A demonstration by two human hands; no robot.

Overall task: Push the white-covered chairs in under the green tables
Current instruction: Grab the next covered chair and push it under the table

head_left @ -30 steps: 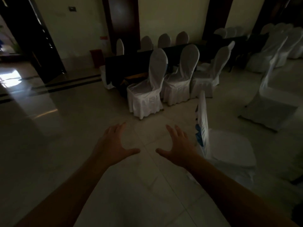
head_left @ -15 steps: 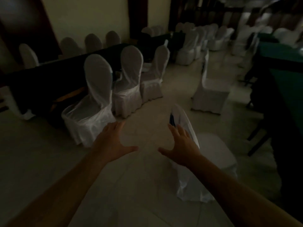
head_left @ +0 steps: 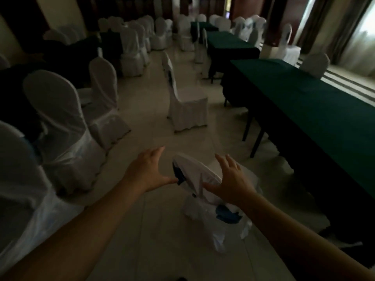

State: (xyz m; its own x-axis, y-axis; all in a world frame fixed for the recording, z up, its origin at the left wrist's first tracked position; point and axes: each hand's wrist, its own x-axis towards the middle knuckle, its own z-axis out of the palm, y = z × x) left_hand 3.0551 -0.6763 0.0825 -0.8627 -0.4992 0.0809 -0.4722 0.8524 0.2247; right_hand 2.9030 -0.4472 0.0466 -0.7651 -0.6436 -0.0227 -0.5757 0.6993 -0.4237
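Note:
A white-covered chair (head_left: 194,173) stands right below me, its backrest top between my hands, with a blue patch showing where the cover gapes. My left hand (head_left: 148,171) is open at the backrest's left edge, thumb touching it. My right hand (head_left: 231,181) is open at the right edge, fingers spread, thumb against the cover. The chair faces a long green table (head_left: 304,102) on the right and stands out from it. A second white-covered chair (head_left: 182,100) stands alone in the aisle farther ahead.
A row of white-covered chairs (head_left: 60,126) lines dark tables on the left. More green tables (head_left: 227,40) and chairs run toward the far wall. A pale tiled aisle (head_left: 154,142) lies between the rows. Bright windows are at far right.
My view has swung right, from the left row toward the green tables. Both hands have come down around the near chair's backrest top, which was to the right of them before.

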